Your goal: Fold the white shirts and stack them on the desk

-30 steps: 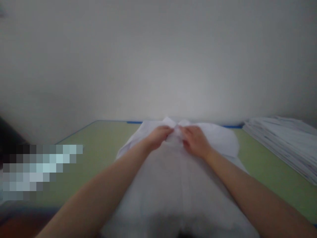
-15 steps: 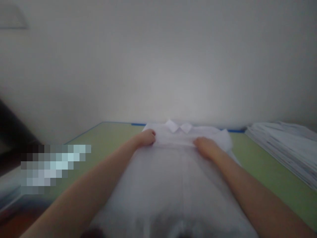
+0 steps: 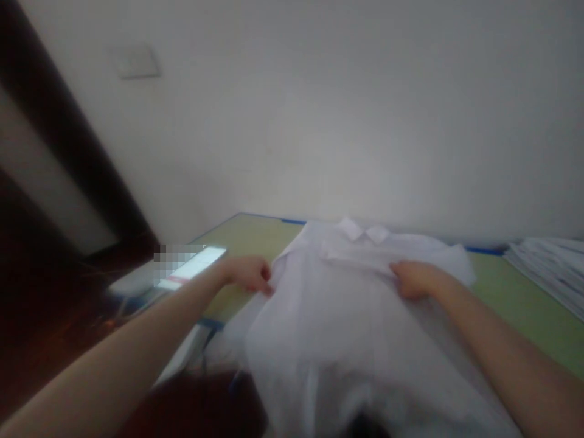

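A white collared shirt [image 3: 347, 316] lies front-up on a green table [image 3: 249, 234], its collar [image 3: 362, 231] at the far end near the wall. My left hand [image 3: 249, 274] is closed on the shirt's left edge by the shoulder. My right hand [image 3: 410, 278] is closed on the fabric at the right shoulder, just below the collar. The shirt's lower part hangs over the near table edge toward me.
A stack of white folded fabric [image 3: 547, 267] sits at the table's right side. A lit screen [image 3: 191, 264] lies on a low surface to the left of the table. A dark wooden door frame [image 3: 68, 146] runs up the left. The wall stands right behind the table.
My hands left the collar and moved apart to the shirt's two shoulders, then closed on the fabric. The view swung left, so the door frame and screen came into sight.
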Demonstrator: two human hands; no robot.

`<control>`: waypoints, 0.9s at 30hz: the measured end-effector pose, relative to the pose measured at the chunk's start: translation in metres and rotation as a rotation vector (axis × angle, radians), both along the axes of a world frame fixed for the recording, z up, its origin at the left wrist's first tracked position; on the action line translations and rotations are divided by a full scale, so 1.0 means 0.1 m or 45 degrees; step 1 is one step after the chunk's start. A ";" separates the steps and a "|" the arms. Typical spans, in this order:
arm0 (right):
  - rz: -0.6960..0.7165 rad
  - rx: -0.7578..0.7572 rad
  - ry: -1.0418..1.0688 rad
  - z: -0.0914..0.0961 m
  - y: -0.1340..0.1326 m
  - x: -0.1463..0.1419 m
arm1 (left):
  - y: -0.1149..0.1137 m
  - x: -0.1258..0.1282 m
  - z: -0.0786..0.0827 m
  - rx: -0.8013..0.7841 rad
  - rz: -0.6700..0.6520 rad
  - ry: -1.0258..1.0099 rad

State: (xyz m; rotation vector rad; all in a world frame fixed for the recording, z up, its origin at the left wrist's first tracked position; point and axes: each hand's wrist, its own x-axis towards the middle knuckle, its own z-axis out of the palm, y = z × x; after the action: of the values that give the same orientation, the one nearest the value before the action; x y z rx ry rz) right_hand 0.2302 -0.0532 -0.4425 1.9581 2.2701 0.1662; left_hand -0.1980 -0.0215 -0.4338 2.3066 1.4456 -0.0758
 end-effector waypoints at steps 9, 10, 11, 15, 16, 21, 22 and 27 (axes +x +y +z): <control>-0.078 -0.075 0.019 0.04 -0.04 -0.09 | -0.19 0.11 0.03 0.453 0.140 -0.159; -0.087 -0.101 0.008 0.08 -0.05 -0.13 | -0.18 0.10 0.06 0.469 0.204 -0.220; -0.092 -0.124 -0.010 0.14 -0.05 -0.20 | -0.17 0.09 0.09 0.478 0.270 -0.272; 0.213 0.015 0.116 0.37 0.00 -0.83 | -0.18 0.11 0.21 0.604 0.318 -0.429; 0.372 0.103 0.219 0.41 0.02 -1.06 | -0.20 0.12 0.25 0.664 0.268 -0.436; 0.805 0.440 0.577 0.43 0.24 -2.20 | -0.41 0.14 0.57 0.837 -0.050 -0.346; 0.824 0.466 0.601 0.42 0.30 -2.36 | -0.47 0.13 0.65 0.853 -0.103 -0.323; 0.467 0.648 0.777 0.38 0.51 -2.62 | -0.71 -0.07 0.83 0.880 0.013 -0.072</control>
State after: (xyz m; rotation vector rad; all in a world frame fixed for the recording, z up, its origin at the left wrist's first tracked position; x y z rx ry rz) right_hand -0.0323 -0.0024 -0.4048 1.9755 3.2554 0.2259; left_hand -0.2049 -0.0920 -0.3512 2.7903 1.6323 0.5733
